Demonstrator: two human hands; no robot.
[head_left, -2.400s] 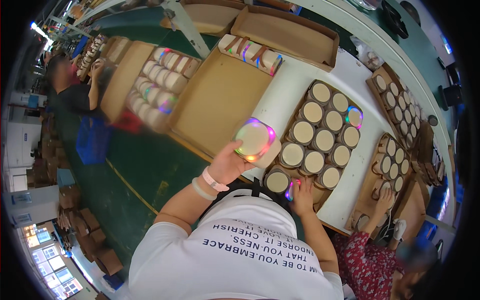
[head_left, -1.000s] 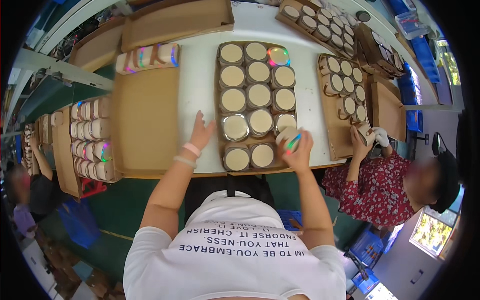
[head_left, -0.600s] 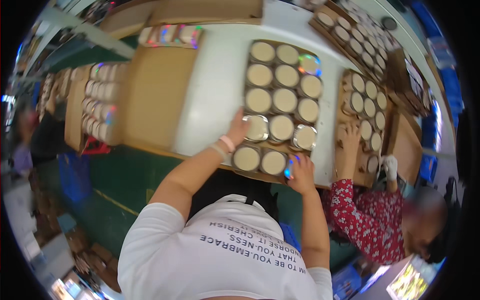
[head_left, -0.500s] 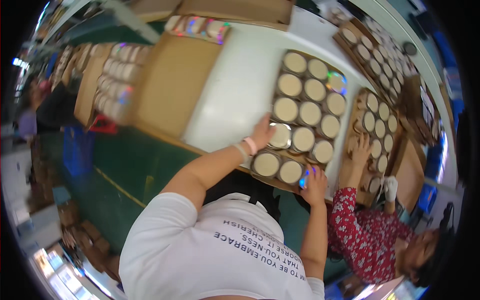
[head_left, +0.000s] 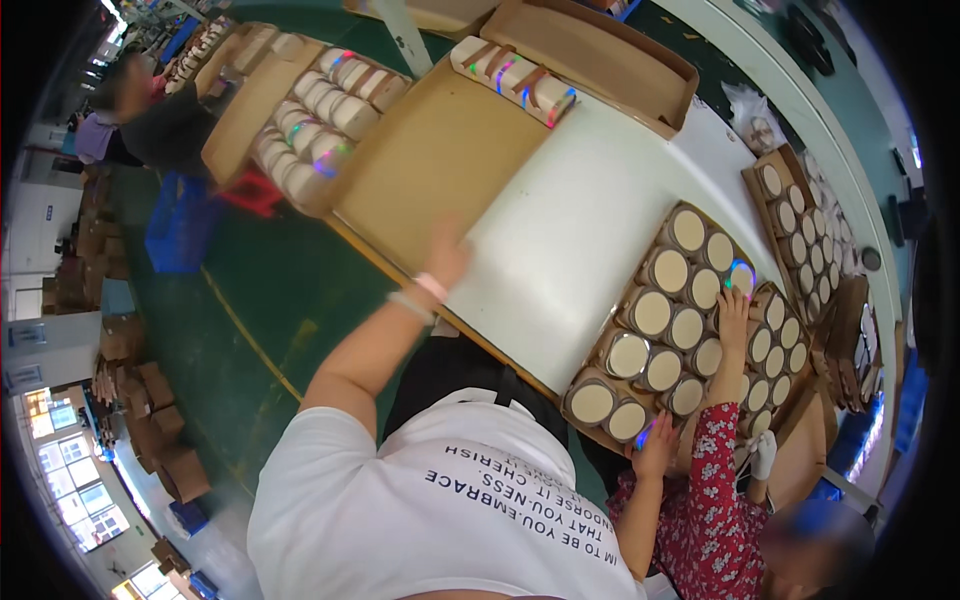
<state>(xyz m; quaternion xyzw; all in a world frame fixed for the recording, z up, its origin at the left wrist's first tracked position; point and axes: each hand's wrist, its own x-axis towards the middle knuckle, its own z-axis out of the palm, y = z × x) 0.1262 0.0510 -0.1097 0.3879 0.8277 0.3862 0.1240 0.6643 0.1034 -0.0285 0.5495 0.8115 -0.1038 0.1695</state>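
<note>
A cardboard box [head_left: 592,358] packed with pale-topped round glass jars [head_left: 652,313] stands at the right of the white table. At its near right corner, my right hand [head_left: 653,447] has its fingers round a jar, which is mostly hidden beneath them. An iridescent glint shows beside those fingers. My left hand [head_left: 447,258] is away from the jars, over the near table edge beside a flat brown cardboard panel [head_left: 425,160]. Motion smears its fingers, and nothing can be made out in it. A co-worker's hand [head_left: 733,318] reaches onto the jars at the box's right side.
A row of wrapped jars [head_left: 512,80] lies at the panel's far end, before an open cardboard box [head_left: 600,55]. More jars fill a box [head_left: 325,115] at the left. A co-worker in a red floral top [head_left: 712,490] is close on my right, near another jar box [head_left: 770,345].
My left hand has left the jar box and moved left toward the brown panel. My right hand stays at the box's near corner. The co-worker's hand has shifted onto this box's jars.
</note>
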